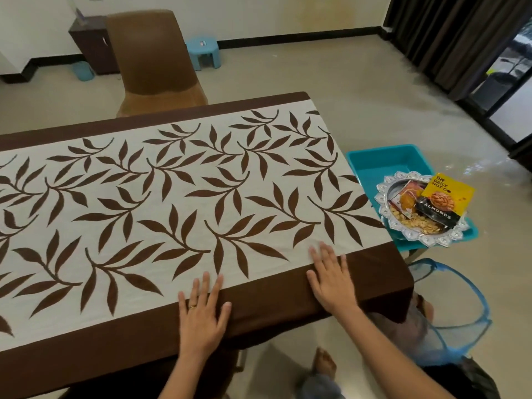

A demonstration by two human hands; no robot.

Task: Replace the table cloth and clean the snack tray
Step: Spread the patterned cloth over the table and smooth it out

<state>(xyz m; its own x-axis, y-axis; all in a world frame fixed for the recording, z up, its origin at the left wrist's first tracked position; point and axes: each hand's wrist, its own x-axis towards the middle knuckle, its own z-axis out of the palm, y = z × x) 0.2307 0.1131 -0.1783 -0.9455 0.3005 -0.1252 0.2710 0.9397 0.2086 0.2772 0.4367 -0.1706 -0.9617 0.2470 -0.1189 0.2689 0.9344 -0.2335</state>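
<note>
Fingers [205, 283] of my left hand [201, 323] and right hand [331, 283] lie spread flat on the cloth [172, 197], which covers the bench smoothly; that half looks done. Beside it, the tray [384, 214] holds packets [446, 197] and crumbs [423, 224], uncleaned.

- Brown chair [155, 61], back upright, near far wall.
- Dark cabinet [92, 44] just left of chair.
- Light-blue stool [205, 51] right of chair.
- Dark curtains [449, 33], upper right.
- Blue-rimmed mesh basket [449, 335], lower right.
</note>
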